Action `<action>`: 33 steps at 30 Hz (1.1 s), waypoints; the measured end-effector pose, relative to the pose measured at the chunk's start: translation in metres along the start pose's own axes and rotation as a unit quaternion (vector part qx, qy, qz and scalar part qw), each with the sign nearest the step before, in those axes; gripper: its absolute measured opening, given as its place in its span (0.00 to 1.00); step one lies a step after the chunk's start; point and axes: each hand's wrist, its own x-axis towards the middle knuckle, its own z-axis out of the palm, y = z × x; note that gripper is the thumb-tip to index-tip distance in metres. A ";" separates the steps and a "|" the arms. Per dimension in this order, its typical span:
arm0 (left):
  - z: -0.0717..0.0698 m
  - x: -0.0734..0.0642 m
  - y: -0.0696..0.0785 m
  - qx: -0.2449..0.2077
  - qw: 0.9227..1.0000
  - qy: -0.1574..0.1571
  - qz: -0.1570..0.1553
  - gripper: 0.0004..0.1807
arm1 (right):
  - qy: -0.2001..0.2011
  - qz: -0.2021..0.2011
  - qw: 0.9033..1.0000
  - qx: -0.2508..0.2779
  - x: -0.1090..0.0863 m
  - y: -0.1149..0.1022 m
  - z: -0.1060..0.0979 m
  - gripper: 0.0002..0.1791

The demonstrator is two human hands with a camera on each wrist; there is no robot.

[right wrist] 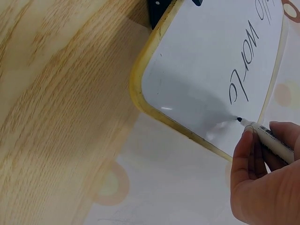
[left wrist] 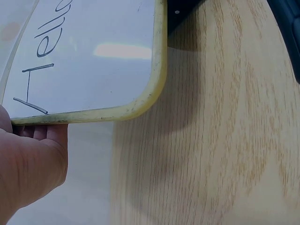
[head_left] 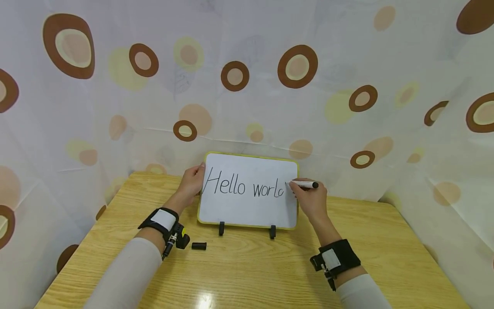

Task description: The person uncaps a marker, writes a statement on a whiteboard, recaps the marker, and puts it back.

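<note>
A whiteboard [head_left: 247,212] with a yellow frame leans upright on a black stand [head_left: 272,231]. Black handwriting on it reads "Hello worl" and ends in a c-shaped stroke. My left hand [head_left: 191,184] grips the board's left edge, its fingers reaching behind the frame in the left wrist view. At the right side, my right hand [head_left: 313,202] pinches a white marker [right wrist: 277,147] with a black tip. That tip is at the board's surface, just right of the last stroke; whether it touches I cannot tell.
A black marker cap [head_left: 199,246] lies on the wooden table [head_left: 239,274], in front of the board and to its left. Behind the table hangs a white curtain [head_left: 254,107] with brown, pink and yellow circles. Each wrist wears a black strap with a small device.
</note>
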 end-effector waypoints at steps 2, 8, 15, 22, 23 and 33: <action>0.000 0.001 -0.001 -0.002 1.000 0.001 -0.001 0.28 | -0.002 0.000 1.000 -0.004 0.001 0.000 0.001 0.13; 0.000 0.001 -0.001 0.000 1.000 0.001 -0.005 0.29 | -0.010 0.000 1.000 -0.019 0.000 0.001 0.001 0.13; 0.001 0.000 0.000 -0.003 1.000 0.000 0.000 0.29 | -0.040 0.005 0.999 -0.025 -0.008 0.003 -0.002 0.09; 0.001 0.000 -0.001 -0.003 1.000 -0.001 0.007 0.29 | -0.044 0.010 0.998 -0.036 -0.013 0.004 -0.004 0.07; 0.000 0.000 -0.001 -0.003 1.000 -0.002 0.007 0.29 | -0.043 0.012 0.998 -0.037 -0.014 0.004 -0.005 0.07; 0.000 -0.001 0.000 -0.001 1.000 0.000 0.003 0.29 | -0.018 0.009 0.999 -0.040 -0.014 0.006 -0.022 0.09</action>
